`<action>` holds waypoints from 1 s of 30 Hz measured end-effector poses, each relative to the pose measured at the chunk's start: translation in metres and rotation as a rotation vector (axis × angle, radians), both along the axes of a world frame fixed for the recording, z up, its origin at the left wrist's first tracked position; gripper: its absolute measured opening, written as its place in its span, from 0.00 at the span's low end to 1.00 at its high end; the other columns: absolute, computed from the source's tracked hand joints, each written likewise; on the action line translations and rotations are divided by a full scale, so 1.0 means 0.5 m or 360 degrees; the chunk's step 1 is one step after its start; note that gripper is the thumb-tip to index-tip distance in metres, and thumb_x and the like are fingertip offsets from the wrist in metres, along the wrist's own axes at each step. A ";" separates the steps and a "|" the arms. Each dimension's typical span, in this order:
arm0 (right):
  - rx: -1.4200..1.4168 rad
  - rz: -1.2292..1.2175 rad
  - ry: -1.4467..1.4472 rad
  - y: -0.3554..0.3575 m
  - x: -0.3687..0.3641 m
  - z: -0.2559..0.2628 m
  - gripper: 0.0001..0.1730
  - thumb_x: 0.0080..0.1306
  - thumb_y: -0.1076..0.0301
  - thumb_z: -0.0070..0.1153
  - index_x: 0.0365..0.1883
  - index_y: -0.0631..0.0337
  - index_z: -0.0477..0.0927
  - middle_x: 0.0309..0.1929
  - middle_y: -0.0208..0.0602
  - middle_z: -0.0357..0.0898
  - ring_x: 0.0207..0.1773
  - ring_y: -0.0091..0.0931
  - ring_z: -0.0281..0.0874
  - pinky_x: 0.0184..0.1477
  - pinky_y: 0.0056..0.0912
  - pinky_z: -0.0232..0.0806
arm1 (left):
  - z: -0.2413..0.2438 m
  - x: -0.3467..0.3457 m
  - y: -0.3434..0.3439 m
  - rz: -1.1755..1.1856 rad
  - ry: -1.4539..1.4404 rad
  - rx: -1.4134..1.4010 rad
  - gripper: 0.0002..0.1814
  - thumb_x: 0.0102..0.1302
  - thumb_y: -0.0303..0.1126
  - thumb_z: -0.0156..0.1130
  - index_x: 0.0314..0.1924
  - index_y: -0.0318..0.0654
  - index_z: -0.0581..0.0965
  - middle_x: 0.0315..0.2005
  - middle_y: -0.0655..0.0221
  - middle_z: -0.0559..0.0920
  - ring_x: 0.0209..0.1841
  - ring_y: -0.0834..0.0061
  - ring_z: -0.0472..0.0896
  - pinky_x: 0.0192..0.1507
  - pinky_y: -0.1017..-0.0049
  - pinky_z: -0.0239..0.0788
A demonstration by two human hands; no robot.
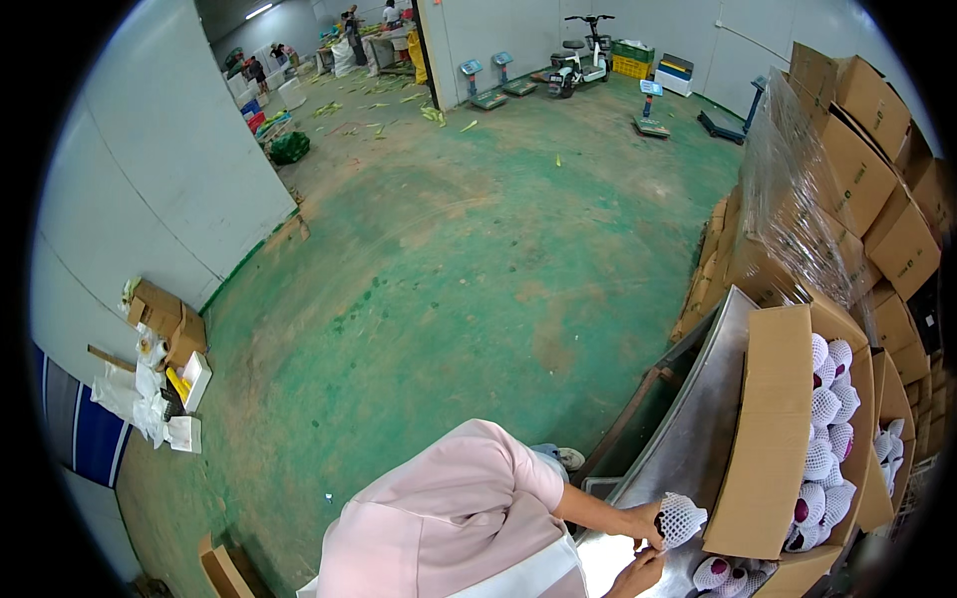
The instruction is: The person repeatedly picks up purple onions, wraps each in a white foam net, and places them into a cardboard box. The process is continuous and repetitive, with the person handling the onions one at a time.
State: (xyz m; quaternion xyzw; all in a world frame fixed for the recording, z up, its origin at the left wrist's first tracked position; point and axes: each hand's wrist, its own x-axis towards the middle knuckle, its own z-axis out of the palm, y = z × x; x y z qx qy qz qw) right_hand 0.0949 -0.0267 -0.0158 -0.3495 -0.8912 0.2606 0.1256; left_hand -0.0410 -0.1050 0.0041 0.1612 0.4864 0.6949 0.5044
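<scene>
My left hand is closed around a white foam net sleeve with something dark inside at the wrist-side end. Just below it is my right hand, its fingertips close to the sleeve's lower edge. Whether those fingers grip it cannot be made out. Both hands are over a metal-topped table. Beside them stands an open cardboard box, packed with dark red-purple round produce in white foam nets. More netted pieces lie on the table near the box's lower corner.
Stacked cardboard boxes, partly wrapped in clear film, rise at the right. A second open box holds netted pieces. Platform scales and an electric scooter stand by the back wall. People work beyond the doorway.
</scene>
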 end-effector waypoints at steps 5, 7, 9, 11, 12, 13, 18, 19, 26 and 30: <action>-0.0449 0.0294 0.0404 -0.006 0.015 0.023 0.18 0.69 0.61 0.44 0.38 0.68 0.79 0.23 0.43 0.78 0.24 0.31 0.74 0.31 0.35 0.67 | -0.004 -0.014 -0.020 0.0231 0.0486 -0.0252 0.45 0.36 0.35 0.75 0.57 0.38 0.65 0.42 0.61 0.80 0.38 0.69 0.80 0.32 0.74 0.73; -0.0446 0.0415 0.0453 -0.002 0.020 0.046 0.17 0.68 0.62 0.46 0.40 0.66 0.80 0.22 0.40 0.78 0.25 0.28 0.73 0.31 0.32 0.68 | 0.000 -0.013 -0.023 0.0349 0.0669 -0.0253 0.41 0.35 0.38 0.76 0.52 0.35 0.71 0.42 0.61 0.81 0.43 0.70 0.80 0.46 0.74 0.72; -0.0462 0.0465 0.0477 -0.006 0.017 0.062 0.16 0.68 0.62 0.47 0.40 0.65 0.81 0.22 0.39 0.78 0.25 0.28 0.74 0.31 0.32 0.68 | 0.011 -0.006 -0.027 0.0389 0.0618 -0.0149 0.35 0.38 0.37 0.75 0.49 0.34 0.72 0.41 0.64 0.80 0.44 0.72 0.78 0.50 0.73 0.69; -0.0335 0.0422 0.0447 -0.011 0.013 0.070 0.16 0.68 0.61 0.48 0.40 0.63 0.81 0.23 0.40 0.79 0.25 0.29 0.74 0.31 0.32 0.68 | 0.021 -0.003 -0.028 0.0420 0.0514 -0.0065 0.35 0.40 0.36 0.74 0.50 0.33 0.72 0.42 0.65 0.80 0.44 0.72 0.78 0.49 0.74 0.69; -0.0272 0.0403 0.0431 -0.013 0.010 0.073 0.16 0.68 0.60 0.48 0.40 0.63 0.81 0.23 0.40 0.79 0.25 0.29 0.74 0.31 0.33 0.68 | 0.021 0.002 -0.025 0.0441 0.0419 -0.0044 0.35 0.40 0.36 0.73 0.51 0.33 0.71 0.42 0.65 0.79 0.45 0.73 0.77 0.50 0.74 0.68; -0.0209 0.0384 0.0415 -0.016 0.007 0.076 0.16 0.67 0.60 0.49 0.40 0.62 0.81 0.23 0.40 0.79 0.25 0.30 0.74 0.31 0.33 0.68 | 0.018 0.009 -0.020 0.0462 0.0325 -0.0022 0.35 0.41 0.35 0.73 0.52 0.33 0.71 0.43 0.65 0.79 0.45 0.73 0.76 0.50 0.74 0.68; 0.0182 0.0045 0.0089 -0.078 -0.046 0.151 0.16 0.66 0.55 0.52 0.40 0.57 0.82 0.25 0.42 0.79 0.25 0.36 0.76 0.30 0.36 0.68 | 0.019 0.012 -0.002 0.0532 -0.0028 0.0069 0.37 0.45 0.34 0.72 0.56 0.34 0.69 0.46 0.67 0.78 0.49 0.74 0.75 0.54 0.76 0.65; 0.0241 -0.0001 0.0034 -0.073 -0.046 0.135 0.16 0.65 0.54 0.53 0.40 0.56 0.82 0.26 0.43 0.79 0.25 0.37 0.76 0.30 0.36 0.68 | 0.019 0.014 -0.003 0.0539 -0.0084 0.0067 0.36 0.46 0.34 0.72 0.56 0.35 0.69 0.46 0.67 0.78 0.49 0.74 0.74 0.54 0.76 0.65; -0.0102 -0.0075 0.0218 -0.053 -0.062 0.086 0.14 0.65 0.66 0.46 0.37 0.72 0.73 0.22 0.46 0.75 0.24 0.34 0.76 0.27 0.35 0.65 | 0.041 0.013 -0.010 0.0486 -0.0258 -0.0047 0.34 0.49 0.39 0.72 0.55 0.37 0.71 0.46 0.68 0.78 0.49 0.75 0.74 0.54 0.76 0.65; 0.0001 0.0162 0.0166 -0.045 -0.065 0.036 0.19 0.67 0.63 0.44 0.27 0.75 0.74 0.16 0.45 0.72 0.19 0.34 0.74 0.24 0.37 0.65 | 0.013 0.005 -0.001 0.0529 -0.0461 -0.0161 0.33 0.49 0.42 0.72 0.53 0.36 0.72 0.44 0.68 0.79 0.47 0.76 0.75 0.52 0.76 0.66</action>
